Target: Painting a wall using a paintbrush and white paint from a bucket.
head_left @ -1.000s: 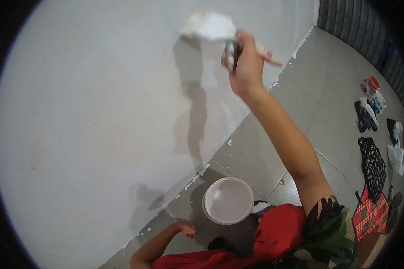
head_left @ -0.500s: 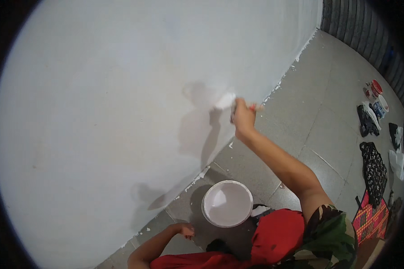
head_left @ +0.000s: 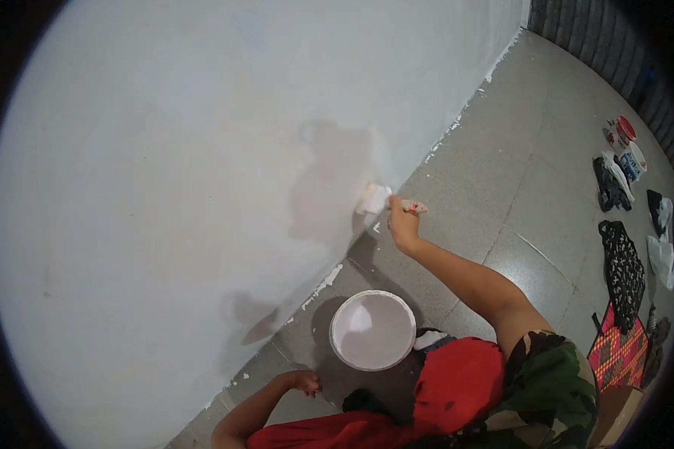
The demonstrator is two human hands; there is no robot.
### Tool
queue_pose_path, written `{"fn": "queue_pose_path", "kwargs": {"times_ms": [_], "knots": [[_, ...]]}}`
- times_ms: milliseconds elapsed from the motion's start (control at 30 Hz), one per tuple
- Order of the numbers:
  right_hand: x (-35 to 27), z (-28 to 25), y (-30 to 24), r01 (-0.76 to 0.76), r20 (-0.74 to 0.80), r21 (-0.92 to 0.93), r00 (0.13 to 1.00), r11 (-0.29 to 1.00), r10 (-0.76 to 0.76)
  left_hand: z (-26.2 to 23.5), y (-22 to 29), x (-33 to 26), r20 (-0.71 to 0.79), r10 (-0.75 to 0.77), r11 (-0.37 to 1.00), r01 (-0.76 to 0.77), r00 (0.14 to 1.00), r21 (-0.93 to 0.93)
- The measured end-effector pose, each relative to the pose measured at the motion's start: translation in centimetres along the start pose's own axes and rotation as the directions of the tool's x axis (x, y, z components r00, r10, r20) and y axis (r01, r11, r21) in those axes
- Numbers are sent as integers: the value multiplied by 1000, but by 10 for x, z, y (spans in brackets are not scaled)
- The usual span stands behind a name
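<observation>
My right hand (head_left: pixel 404 226) is wrapped round a paintbrush (head_left: pixel 374 199) with a wide head loaded with white paint. The bristles lie against the lower part of the pale wall (head_left: pixel 165 194), just above the floor line. The red-marked handle sticks out to the right of my fingers. Low in the view, my left hand (head_left: pixel 306 383) hangs above the floor with its fingers curled in, and nothing shows in it. Between my two arms stands a round white bucket (head_left: pixel 373 330) of whitish paint, which neither hand touches.
White paint flakes (head_left: pixel 326 284) line the wall's foot on the grey tiled floor (head_left: pixel 494 172). At the right lie a red tub (head_left: pixel 625 129), a blue-and-white tub (head_left: pixel 633 159), plastic bags (head_left: pixel 660 260), a black patterned cloth (head_left: pixel 622 273) and a red patterned mat (head_left: pixel 618 359). A ribbed shutter (head_left: pixel 599 52) stands behind.
My right hand has brought the paintbrush down the wall, closer to the floor line. My left hand keeps its place. The whole view has shifted slightly.
</observation>
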State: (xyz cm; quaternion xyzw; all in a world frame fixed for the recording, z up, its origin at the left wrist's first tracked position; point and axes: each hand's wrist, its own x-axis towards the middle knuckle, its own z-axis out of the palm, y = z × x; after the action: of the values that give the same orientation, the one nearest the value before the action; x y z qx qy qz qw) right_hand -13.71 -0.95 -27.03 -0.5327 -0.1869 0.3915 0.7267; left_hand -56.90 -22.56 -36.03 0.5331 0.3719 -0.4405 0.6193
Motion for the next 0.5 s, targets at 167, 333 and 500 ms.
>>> {"fn": "queue_pose_path", "kwargs": {"times_ms": [167, 333, 500], "knots": [[15, 18, -10, -199, -213, -17, 958, 980, 191, 8, -32, 3, 104, 143, 951, -166, 984, 262], [26, 74, -152, -42, -16, 257, 999, 966, 47, 9, -21, -9, 60, 120, 946, -133, 991, 297], [28, 59, -189, 28, 162, 509, 979, 860, -128, 2, -8, -6, 35, 41, 972, -48, 999, 232]]}}
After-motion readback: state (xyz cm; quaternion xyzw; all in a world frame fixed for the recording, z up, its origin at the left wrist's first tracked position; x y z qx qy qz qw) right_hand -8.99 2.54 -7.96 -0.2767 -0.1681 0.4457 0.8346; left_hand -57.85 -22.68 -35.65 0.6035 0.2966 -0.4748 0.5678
